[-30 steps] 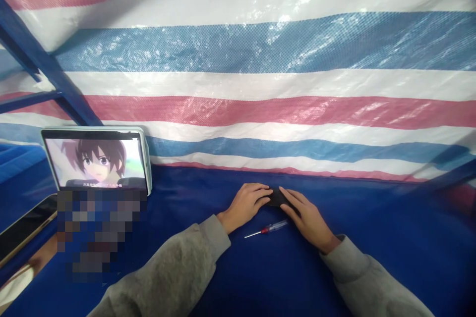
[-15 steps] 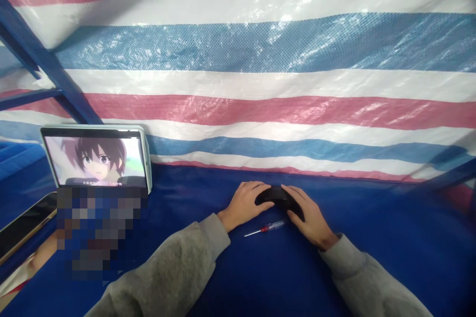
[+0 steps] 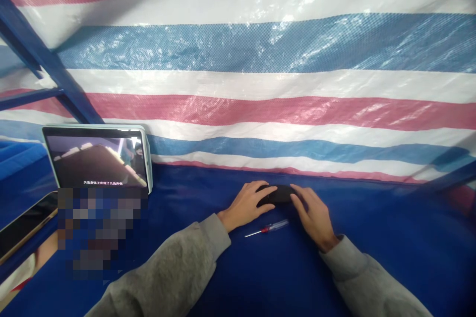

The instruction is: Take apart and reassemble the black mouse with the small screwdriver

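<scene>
One dark oblong object [image 3: 284, 194] is seen over the blue tabletop [image 3: 260, 280], between four and five o'clock from the view's centre. Its nine o'clock end is held loosely in the grip of the left hand [image 3: 246, 203], thumb and fingers spread around it. Its three o'clock end is met by the right hand [image 3: 314, 214], whose grip is half-curled; whether it is held there cannot be told. Just beside, toward seven o'clock, a screwdriver [image 3: 265, 229] is laid; well apart, past nine, a lit tablet [image 3: 98, 161] is propped.

Right of the tablet [image 3: 97, 158], a screwdriver [image 3: 267, 229] lies before the object [image 3: 281, 194] between left hand [image 3: 248, 205] and right hand [image 3: 315, 215].
</scene>
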